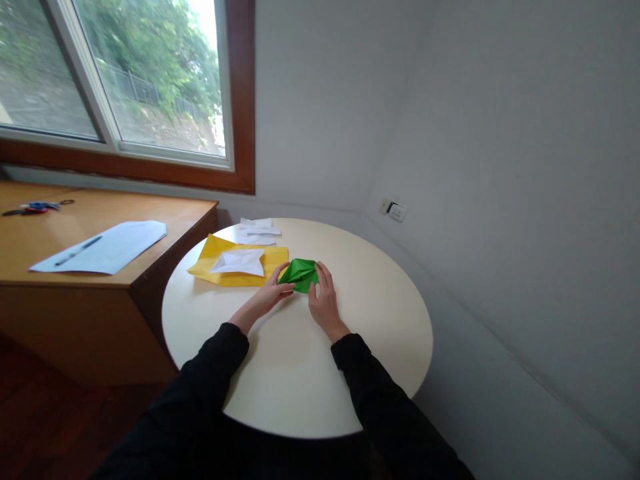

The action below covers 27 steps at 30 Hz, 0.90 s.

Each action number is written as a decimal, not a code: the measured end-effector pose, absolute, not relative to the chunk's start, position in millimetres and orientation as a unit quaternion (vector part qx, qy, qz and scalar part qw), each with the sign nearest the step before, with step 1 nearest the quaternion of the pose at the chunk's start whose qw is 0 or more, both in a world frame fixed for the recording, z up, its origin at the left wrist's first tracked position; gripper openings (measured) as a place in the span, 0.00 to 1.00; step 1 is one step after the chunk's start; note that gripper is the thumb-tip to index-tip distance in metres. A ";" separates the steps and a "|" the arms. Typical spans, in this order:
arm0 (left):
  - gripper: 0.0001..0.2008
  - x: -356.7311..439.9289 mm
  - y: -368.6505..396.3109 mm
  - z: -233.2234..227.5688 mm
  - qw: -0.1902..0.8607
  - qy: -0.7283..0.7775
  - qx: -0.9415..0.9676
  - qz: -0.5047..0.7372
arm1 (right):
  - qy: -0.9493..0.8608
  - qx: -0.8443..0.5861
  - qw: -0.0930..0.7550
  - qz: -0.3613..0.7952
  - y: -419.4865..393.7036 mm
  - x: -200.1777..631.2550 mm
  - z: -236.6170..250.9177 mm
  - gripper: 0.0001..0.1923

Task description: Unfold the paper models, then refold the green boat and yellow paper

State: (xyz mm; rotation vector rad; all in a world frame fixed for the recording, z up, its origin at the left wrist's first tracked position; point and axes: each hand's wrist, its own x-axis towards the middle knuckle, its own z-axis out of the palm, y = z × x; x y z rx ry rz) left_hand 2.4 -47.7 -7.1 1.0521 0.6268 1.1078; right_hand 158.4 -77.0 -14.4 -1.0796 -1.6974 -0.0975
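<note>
A piece of folded green paper point(301, 272) is between my two hands, over the middle of the round white table point(300, 373). Creases run across its surface. My left hand point(267, 293) grips its left corner, thumb along the near side and fingers at the back. On the opposite side my right hand point(325, 297) has its fingers curled around the right edge. To the left lies a yellow sheet point(227, 277), with a folded white paper shape point(240, 261) on top of it.
White paper strips point(257, 230) lie at the table's far edge. A wooden desk point(190, 227) adjoins on the left, bearing white sheets point(125, 243), a pen point(79, 251) and scissors point(37, 208). Walls stand behind and right, with a socket point(397, 213).
</note>
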 end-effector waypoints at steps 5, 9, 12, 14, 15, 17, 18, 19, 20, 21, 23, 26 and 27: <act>0.36 2.5 -48.9 -4.0 0.678 0.273 0.446 0.516 | -0.700 -0.449 0.555 -0.020 -74.8 161.5 -16.1 0.25; 0.36 2.9 -50.2 -1.5 0.675 0.278 0.434 0.529 | -0.692 -0.454 0.561 -0.013 -71.5 164.8 -18.8 0.23; 0.35 2.9 -50.3 -1.6 0.674 0.286 0.426 0.532 | -0.688 -0.467 0.555 -0.029 -69.9 166.6 -20.4 0.20; 0.35 2.7 -49.7 -2.7 0.669 0.290 0.428 0.534 | -0.691 -0.474 0.544 -0.038 -69.4 167.4 -21.5 0.17; 0.36 2.5 -49.3 -3.5 0.666 0.291 0.433 0.534 | -0.695 -0.477 0.537 -0.042 -69.2 167.7 -22.1 0.15; 0.36 2.0 -48.2 -5.5 0.660 0.292 0.446 0.529 | -0.704 -0.477 0.523 -0.051 -68.5 168.0 -23.6 0.13; 0.37 1.7 -47.6 -6.6 0.658 0.291 0.452 0.526 | -0.709 -0.476 0.516 -0.058 -68.1 168.2 -24.6 0.13; 0.37 1.4 -47.0 -7.7 0.657 0.291 0.458 0.523 | -0.715 -0.475 0.509 -0.065 -67.6 168.3 -25.6 0.13; 0.38 1.1 -46.4 -8.8 0.656 0.290 0.463 0.520 | -0.719 -0.474 0.503 -0.071 -67.0 168.4 -26.6 0.14; 0.39 0.9 -45.7 -9.9 0.655 0.289 0.469 0.518 | -0.723 -0.473 0.498 -0.076 -66.5 168.6 -27.6 0.15; 0.39 0.6 -44.4 -12.1 0.648 0.286 0.481 0.517 | -0.728 -0.475 0.488 -0.076 -65.8 168.9 -29.4 0.18; 0.38 0.8 -42.6 -15.7 0.634 0.278 0.497 0.522 | -0.732 -0.483 0.475 -0.072 -65.4 169.1 -30.7 0.19; 0.38 1.0 -42.2 -16.8 0.629 0.274 0.503 0.526 | -0.733 -0.486 0.471 -0.071 -65.4 169.0 -30.6 0.19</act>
